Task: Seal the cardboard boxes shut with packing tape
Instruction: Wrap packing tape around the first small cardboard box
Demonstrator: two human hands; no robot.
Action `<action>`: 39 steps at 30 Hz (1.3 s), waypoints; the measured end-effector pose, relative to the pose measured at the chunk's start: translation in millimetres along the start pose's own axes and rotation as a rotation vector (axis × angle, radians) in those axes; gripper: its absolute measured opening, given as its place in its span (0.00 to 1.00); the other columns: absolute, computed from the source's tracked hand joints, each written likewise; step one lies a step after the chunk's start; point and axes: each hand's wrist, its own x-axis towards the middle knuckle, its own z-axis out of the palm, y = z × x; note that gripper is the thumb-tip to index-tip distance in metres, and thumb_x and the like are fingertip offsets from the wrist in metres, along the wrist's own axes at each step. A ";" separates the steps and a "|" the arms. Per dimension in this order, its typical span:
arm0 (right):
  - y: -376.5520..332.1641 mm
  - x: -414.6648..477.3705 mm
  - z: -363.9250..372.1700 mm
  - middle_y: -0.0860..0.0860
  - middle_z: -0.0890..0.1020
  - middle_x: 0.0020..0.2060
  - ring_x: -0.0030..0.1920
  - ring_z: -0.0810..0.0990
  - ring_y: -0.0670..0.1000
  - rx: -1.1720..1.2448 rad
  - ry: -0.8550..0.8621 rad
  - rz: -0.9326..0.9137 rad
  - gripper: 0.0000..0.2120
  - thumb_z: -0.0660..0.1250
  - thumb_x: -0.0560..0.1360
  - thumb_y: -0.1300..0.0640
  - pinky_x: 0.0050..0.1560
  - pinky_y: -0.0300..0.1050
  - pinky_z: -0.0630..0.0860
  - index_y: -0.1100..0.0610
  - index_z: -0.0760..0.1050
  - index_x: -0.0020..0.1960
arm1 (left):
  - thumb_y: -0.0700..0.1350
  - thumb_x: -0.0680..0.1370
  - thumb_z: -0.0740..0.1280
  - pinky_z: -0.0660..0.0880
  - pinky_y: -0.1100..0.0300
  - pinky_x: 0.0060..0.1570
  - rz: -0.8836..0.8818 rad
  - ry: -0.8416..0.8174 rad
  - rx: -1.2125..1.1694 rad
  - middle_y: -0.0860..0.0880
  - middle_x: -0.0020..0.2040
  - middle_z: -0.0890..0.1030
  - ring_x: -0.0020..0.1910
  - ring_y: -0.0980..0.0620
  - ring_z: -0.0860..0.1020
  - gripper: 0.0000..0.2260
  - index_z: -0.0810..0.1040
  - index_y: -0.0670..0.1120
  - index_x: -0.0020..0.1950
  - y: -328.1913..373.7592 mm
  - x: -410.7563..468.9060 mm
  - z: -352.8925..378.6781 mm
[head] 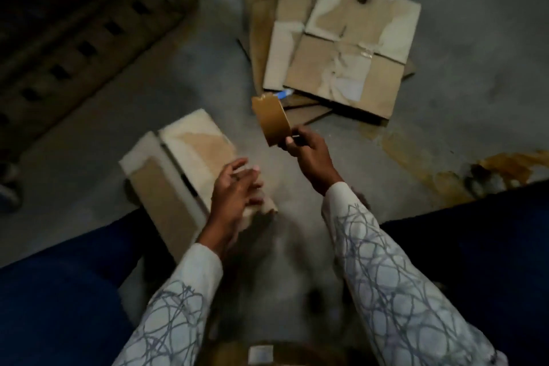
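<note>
Tape strip (271, 120), blurred, apparently in right hand (304, 151)

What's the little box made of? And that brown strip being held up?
The little box under the left hand looks like cardboard: dull tan, with pale patches where its skin seems torn. The brown strip pinched by the right hand is probably plastic packing tape: thin, smooth, faintly shiny.

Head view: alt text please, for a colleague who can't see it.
The right hand holds brown packing tape up while the left hand rests on a small cardboard box on the floor. More worn cardboard boxes lie beyond.
</note>
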 end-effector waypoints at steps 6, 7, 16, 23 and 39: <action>-106.6 -106.8 87.3 0.57 0.81 0.52 0.53 0.81 0.50 0.020 -0.331 -0.359 0.10 0.67 0.79 0.63 0.52 0.38 0.77 0.63 0.77 0.59 | 0.62 0.74 0.68 0.80 0.39 0.55 0.208 0.021 -0.327 0.46 0.68 0.77 0.64 0.46 0.78 0.32 0.68 0.51 0.75 69.8 -90.7 -129.1; -110.5 -125.0 97.1 0.57 0.81 0.52 0.53 0.81 0.51 0.011 -0.397 -0.369 0.10 0.68 0.78 0.62 0.53 0.39 0.78 0.63 0.76 0.58 | 0.62 0.74 0.69 0.79 0.38 0.55 0.232 0.002 -0.351 0.45 0.67 0.77 0.65 0.45 0.78 0.32 0.69 0.51 0.75 71.2 -103.7 -144.1; -133.0 -204.9 138.4 0.49 0.81 0.60 0.59 0.79 0.50 -0.498 -0.468 -0.315 0.27 0.63 0.76 0.32 0.60 0.52 0.77 0.51 0.77 0.65 | 0.44 0.76 0.72 0.81 0.47 0.53 0.303 0.034 -0.388 0.42 0.63 0.80 0.63 0.42 0.79 0.19 0.76 0.44 0.66 18.6 -171.6 -182.1; -106.8 -215.0 105.6 0.53 0.85 0.51 0.51 0.84 0.53 -0.235 -0.572 -0.123 0.08 0.65 0.81 0.53 0.56 0.58 0.81 0.54 0.78 0.58 | 0.49 0.77 0.70 0.76 0.41 0.60 0.279 -0.001 -0.292 0.47 0.61 0.82 0.61 0.48 0.80 0.17 0.78 0.48 0.65 4.1 -170.2 -177.1; -72.0 -220.4 67.5 0.48 0.79 0.54 0.48 0.80 0.41 -0.564 -0.414 -0.290 0.14 0.65 0.80 0.42 0.37 0.31 0.77 0.47 0.72 0.61 | 0.41 0.76 0.74 0.79 0.54 0.44 0.397 0.081 0.185 0.47 0.44 0.85 0.45 0.49 0.83 0.04 0.82 0.50 0.44 -7.4 -139.6 -142.4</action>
